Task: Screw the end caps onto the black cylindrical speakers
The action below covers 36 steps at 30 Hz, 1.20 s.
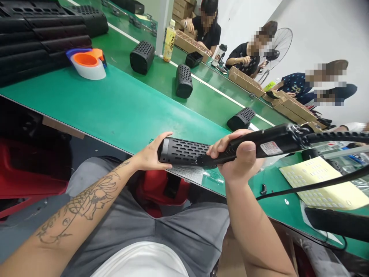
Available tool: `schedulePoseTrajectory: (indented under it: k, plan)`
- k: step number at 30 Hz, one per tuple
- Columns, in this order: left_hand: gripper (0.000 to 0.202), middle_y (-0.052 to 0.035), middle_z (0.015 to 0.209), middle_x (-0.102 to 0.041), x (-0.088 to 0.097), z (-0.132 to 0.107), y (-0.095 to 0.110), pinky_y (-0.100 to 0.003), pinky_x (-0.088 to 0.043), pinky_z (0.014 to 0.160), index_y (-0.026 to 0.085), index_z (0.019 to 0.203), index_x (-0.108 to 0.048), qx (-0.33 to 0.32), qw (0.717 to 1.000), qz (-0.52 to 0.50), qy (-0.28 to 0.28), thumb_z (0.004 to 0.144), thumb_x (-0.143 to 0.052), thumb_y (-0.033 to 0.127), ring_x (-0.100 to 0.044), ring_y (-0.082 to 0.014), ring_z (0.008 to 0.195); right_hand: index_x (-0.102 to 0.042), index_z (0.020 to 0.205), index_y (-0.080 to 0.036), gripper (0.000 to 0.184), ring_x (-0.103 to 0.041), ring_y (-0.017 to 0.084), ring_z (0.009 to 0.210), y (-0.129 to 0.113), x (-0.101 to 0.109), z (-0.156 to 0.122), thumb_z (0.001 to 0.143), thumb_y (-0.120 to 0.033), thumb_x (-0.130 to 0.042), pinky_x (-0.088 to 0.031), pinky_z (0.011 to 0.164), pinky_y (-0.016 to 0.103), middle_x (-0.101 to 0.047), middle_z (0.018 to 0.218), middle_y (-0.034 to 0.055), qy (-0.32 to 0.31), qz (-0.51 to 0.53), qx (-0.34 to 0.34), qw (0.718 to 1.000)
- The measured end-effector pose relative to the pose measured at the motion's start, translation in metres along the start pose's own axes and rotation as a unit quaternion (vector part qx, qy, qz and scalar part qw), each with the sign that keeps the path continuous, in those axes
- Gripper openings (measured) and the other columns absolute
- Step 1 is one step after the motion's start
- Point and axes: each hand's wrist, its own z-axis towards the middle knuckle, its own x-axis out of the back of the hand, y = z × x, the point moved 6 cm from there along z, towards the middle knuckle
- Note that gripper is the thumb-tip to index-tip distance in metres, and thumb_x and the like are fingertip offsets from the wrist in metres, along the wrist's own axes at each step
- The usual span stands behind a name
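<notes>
Well, a black, oblong, slot-perforated casing (184, 150)

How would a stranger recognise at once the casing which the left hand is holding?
Find the near edge of the green table. There the left hand holds a black casing with slotted holes, and a black tool in the right hand points at it. Unlike the similar casings farther back, this one is held.

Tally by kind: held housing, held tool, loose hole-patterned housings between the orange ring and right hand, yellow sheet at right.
Housing in left hand: 1
Black tool in right hand: 1
Loose hole-patterned housings: 3
Yellow sheet: 1
Total: 6
</notes>
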Motion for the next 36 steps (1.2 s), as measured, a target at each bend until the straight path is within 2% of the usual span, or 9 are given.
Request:
schedulePoseTrajectory:
  k: [3, 7, 13, 18, 27, 29, 32, 34, 36]
  plan:
    - [0.139, -0.0206, 0.189, -0.052, 0.003, 0.0, 0.007, -0.06, -0.046, 0.149, 0.029, 0.193, -0.036, 0.011, 1.0, 0.001, -0.004, 0.078, -0.108, 0.058, -0.059, -0.0475, 0.173, -0.072, 0.091, -0.029, 0.058, -0.062, 0.018, 0.043, 0.0, -0.002, 0.001, 0.089, -0.081, -0.099, -0.058, 0.045, 0.036, -0.065, 0.06, -0.0061, -0.005, -0.004, -0.002, 1.0]
    - [0.136, -0.0197, 0.187, -0.054, 0.004, 0.0, 0.012, -0.06, -0.046, 0.15, 0.029, 0.192, -0.036, 0.009, 1.0, -0.004, -0.015, 0.079, -0.108, 0.055, -0.06, -0.0468, 0.172, -0.073, 0.092, -0.031, 0.053, -0.061, 0.018, 0.043, 0.004, -0.005, 0.003, 0.091, -0.076, -0.1, -0.058, 0.044, 0.037, -0.067, 0.062, -0.0056, -0.044, 0.005, -0.009, 0.999]
    - [0.137, -0.0191, 0.181, -0.059, -0.002, 0.001, 0.003, -0.058, -0.05, 0.147, 0.028, 0.19, -0.038, -0.004, 1.0, -0.003, -0.002, 0.076, -0.109, 0.057, -0.065, -0.0468, 0.166, -0.076, 0.091, -0.029, 0.045, -0.06, 0.015, 0.041, 0.009, -0.011, -0.001, 0.091, -0.063, -0.105, -0.06, 0.045, 0.034, -0.069, 0.063, -0.0063, -0.092, 0.062, -0.025, 0.994]
    - [0.136, -0.0187, 0.183, -0.058, -0.004, 0.001, 0.002, -0.058, -0.052, 0.146, 0.029, 0.19, -0.038, -0.004, 1.0, 0.0, -0.002, 0.076, -0.108, 0.057, -0.065, -0.0469, 0.166, -0.074, 0.089, -0.028, 0.047, -0.057, 0.014, 0.04, 0.01, -0.015, -0.002, 0.09, -0.064, -0.105, -0.059, 0.045, 0.032, -0.067, 0.061, -0.0067, -0.126, 0.067, -0.028, 0.989]
    - [0.128, -0.02, 0.184, -0.058, 0.003, -0.003, 0.014, -0.056, -0.052, 0.146, 0.025, 0.188, -0.039, -0.004, 0.999, 0.04, 0.003, 0.083, -0.103, 0.061, -0.065, -0.046, 0.168, -0.073, 0.087, -0.027, 0.048, -0.061, 0.014, 0.042, 0.008, -0.018, -0.004, 0.09, -0.063, -0.104, -0.063, 0.048, 0.031, -0.068, 0.059, -0.0072, -0.115, 0.056, -0.033, 0.991]
    - [0.124, -0.02, 0.181, -0.061, 0.002, -0.006, 0.01, -0.057, -0.056, 0.142, 0.025, 0.185, -0.041, -0.006, 0.998, 0.056, 0.028, 0.082, -0.101, 0.06, -0.068, -0.046, 0.165, -0.073, 0.09, -0.026, 0.05, -0.064, 0.015, 0.043, 0.002, -0.002, 0.003, 0.092, -0.067, -0.101, -0.063, 0.049, 0.031, -0.068, 0.061, -0.0075, -0.069, 0.042, -0.025, 0.996]
    - [0.122, -0.0199, 0.179, -0.062, -0.003, -0.01, 0.004, -0.057, -0.06, 0.138, 0.025, 0.182, -0.043, -0.018, 0.995, 0.084, 0.059, 0.081, -0.101, 0.059, -0.07, -0.0463, 0.161, -0.073, 0.097, -0.026, 0.044, -0.065, 0.015, 0.045, -0.01, 0.055, 0.024, 0.099, -0.064, -0.093, -0.061, 0.049, 0.03, -0.064, 0.062, -0.0088, 0.09, -0.046, 0.028, 0.994]
    - [0.121, -0.0196, 0.179, -0.062, -0.006, -0.012, 0.004, -0.056, -0.063, 0.135, 0.026, 0.182, -0.043, -0.026, 0.993, 0.099, 0.066, 0.081, -0.101, 0.059, -0.071, -0.0458, 0.16, -0.072, 0.094, -0.025, 0.036, -0.063, 0.015, 0.045, -0.018, 0.104, 0.038, 0.103, -0.056, -0.087, -0.056, 0.047, 0.028, -0.061, 0.061, -0.0086, 0.216, -0.141, 0.092, 0.962]
    - [0.119, -0.0197, 0.179, -0.062, -0.006, -0.013, 0.007, -0.054, -0.065, 0.133, 0.026, 0.182, -0.042, -0.025, 0.992, 0.108, 0.067, 0.083, -0.1, 0.059, -0.072, -0.0447, 0.159, -0.07, 0.085, -0.024, 0.033, -0.065, 0.015, 0.048, -0.015, 0.144, 0.051, 0.099, -0.049, -0.087, -0.055, 0.048, 0.028, -0.064, 0.063, -0.0056, 0.275, -0.245, 0.103, 0.924]
